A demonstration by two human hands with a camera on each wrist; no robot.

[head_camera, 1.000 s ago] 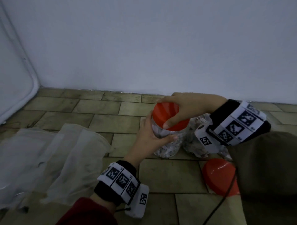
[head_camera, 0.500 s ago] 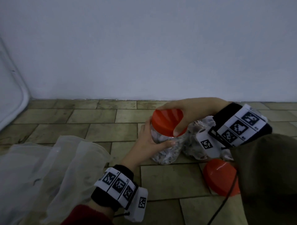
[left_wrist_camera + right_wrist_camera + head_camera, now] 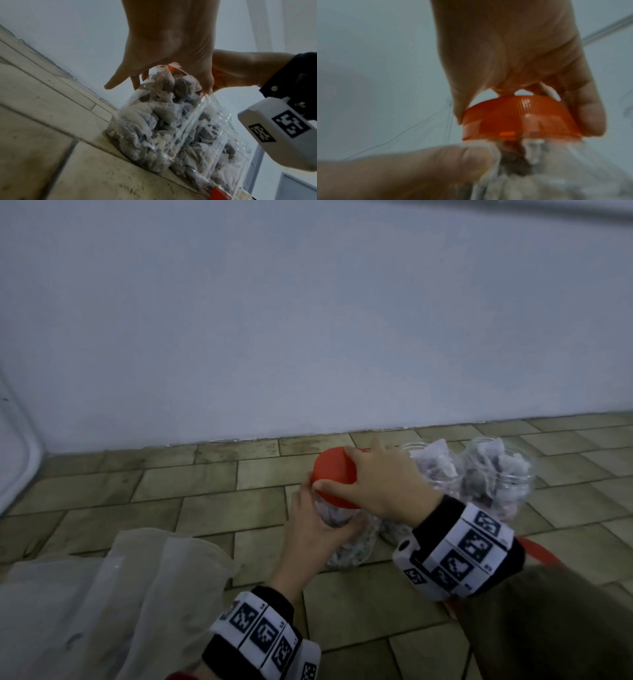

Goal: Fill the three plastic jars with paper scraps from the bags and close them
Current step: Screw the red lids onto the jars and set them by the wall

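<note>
Looking down from the head view, the person's left hand [image 3: 315,529] wraps around a clear jar [image 3: 346,546] that stands on the tiled floor [image 3: 205,508]. It probably holds the jar so it cannot spin or tip. The right hand [image 3: 383,484] sits on top, with its thumb and fingers curled around the orange lid [image 3: 334,474]. That looks like a twisting grip, so the step is likely closing this jar. Two more jars [image 3: 496,474] full of paper scraps stand just beside it on the right, and they have no lids on. Another orange lid [image 3: 541,553] peeks out on the floor behind the right wrist. Floppy plastic bags [image 3: 113,594] lie on the left.

From the left wrist view, the left hand [image 3: 169,44] reaches up along the jar [image 3: 154,121]. Its fingers [image 3: 115,82] are spread around the top part, under the lid, and the jar is stuffed with crumpled paper scraps [image 3: 145,135]. The jar's bottom rests flat on the floor.

From the right wrist view, the picture is a bit blurry. The right hand [image 3: 513,54] pinches the ribbed lid [image 3: 518,119] from both sides with thumb and fingers. The lid sits on the jar's mouth, maybe a little tilted. Whether it is screwed tight yet cannot be told.
</note>
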